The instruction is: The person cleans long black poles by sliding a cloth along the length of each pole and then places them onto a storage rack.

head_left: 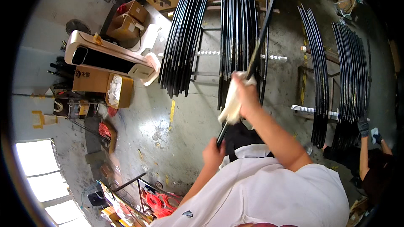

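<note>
I hold one long black rod [261,33] that runs from my chest up and away over the floor. My left hand [213,153] grips its near end. My right hand [245,94] is closed around the rod farther up, pressing a white cloth [230,105] against it. Beyond the rod, two bundles of similar black rods [183,38] [235,38] lie on a low rack with white supports [275,58].
More black rods [320,80] [351,71] rest on racks at right, where another person's gloved hand [362,124] reaches them. A beige frame [109,54] and cardboard boxes [126,21] stand at left, one box [118,90] holding white cloths. Red coils [158,204] lie near a window.
</note>
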Motion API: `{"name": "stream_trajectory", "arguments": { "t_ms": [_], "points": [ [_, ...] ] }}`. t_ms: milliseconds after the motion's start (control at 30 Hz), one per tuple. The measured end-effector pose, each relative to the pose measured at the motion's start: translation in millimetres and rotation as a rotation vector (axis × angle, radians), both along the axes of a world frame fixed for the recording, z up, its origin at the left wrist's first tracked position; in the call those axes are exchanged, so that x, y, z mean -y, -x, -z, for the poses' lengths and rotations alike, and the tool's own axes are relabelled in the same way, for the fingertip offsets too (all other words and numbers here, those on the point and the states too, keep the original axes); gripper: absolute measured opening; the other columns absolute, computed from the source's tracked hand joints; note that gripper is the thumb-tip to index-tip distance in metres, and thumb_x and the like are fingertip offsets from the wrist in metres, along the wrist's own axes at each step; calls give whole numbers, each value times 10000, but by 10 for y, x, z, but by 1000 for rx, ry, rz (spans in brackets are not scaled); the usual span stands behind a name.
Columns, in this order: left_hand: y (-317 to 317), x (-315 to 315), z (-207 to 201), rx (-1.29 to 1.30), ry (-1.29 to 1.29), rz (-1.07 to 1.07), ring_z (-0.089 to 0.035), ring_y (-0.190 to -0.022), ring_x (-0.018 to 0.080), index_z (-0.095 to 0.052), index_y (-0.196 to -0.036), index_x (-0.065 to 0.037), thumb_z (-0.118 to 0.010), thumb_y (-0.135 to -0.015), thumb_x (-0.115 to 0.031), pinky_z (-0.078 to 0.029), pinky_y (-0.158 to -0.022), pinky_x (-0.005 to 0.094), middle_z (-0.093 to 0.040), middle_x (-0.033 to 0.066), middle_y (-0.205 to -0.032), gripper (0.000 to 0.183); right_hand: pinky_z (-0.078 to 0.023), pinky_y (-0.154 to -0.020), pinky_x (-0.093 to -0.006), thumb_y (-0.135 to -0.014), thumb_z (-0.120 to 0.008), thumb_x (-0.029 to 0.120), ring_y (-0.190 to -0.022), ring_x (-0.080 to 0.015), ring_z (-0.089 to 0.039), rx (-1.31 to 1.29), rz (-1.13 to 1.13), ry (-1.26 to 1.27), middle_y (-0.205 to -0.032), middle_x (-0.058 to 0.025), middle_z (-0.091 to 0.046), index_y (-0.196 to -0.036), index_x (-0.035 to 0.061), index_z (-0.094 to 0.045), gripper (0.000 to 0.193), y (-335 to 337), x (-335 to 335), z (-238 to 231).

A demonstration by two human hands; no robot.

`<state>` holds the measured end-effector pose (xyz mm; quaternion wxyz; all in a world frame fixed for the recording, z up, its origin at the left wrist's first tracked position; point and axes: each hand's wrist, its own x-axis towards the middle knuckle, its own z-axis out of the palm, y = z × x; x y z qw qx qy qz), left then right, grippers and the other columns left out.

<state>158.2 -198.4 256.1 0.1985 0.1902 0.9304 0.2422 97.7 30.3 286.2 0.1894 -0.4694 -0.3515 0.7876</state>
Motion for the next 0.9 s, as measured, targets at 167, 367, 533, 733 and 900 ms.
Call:
{"name": "stream_trajectory", "arguments": {
  "t_ms": [167, 367, 533, 733, 900],
  "points": [
    [-294, 952, 234, -57, 107, 0, -569, -554, 351, -501, -744, -83, -651, -749, -251, -437, -492, 432, -562, 126, -588, 225, -448, -606, -365, -721, -718, 455, -693, -192, -537, -59, -9, -165, -768, -70, -543, -914, 40, -556, 485, -178, -680, -80],
    [-616, 2938, 673, 72, 271, -117, -587, -633, 377, -639, -743, -83, -654, -699, -303, -455, -552, 449, -598, 171, -656, 226, -490, -728, -416, -685, -736, 470, -790, -236, -569, -230, 186, -170, -847, -106, -564, -977, 20, -516, 580, -395, -2036, -991],
    [-904, 3786, 538, 189, 536, -140, -620, -684, 367, -661, -779, -64, -628, -719, -328, -474, -585, 422, -610, 187, -669, 273, -485, -669, -396, -706, -724, 429, -705, -213, -566, -416, 104, -319, -790, -71, -564, -894, 83, -528, 439, -727, -2915, -1497],
    [-953, 3926, 760, 222, 568, -119, -626, -734, 356, -669, -812, -49, -625, -758, -371, -479, -612, 420, -619, 202, -739, 329, -483, -452, -345, -782, -623, 321, -578, -223, -562, -860, -193, -248, -715, -80, -567, -821, 120, -553, 216, -834, -3267, -1704],
    [-608, 2471, 550, 293, 538, -122, -602, -710, 383, -663, -805, -49, -616, -767, -450, -469, -618, 433, -607, 215, -711, 405, -507, -529, -355, -758, -672, 288, -596, -208, -581, -630, -16, -330, -702, -70, -579, -818, 86, -551, 242, -638, -2235, -2087]
  ]
}}
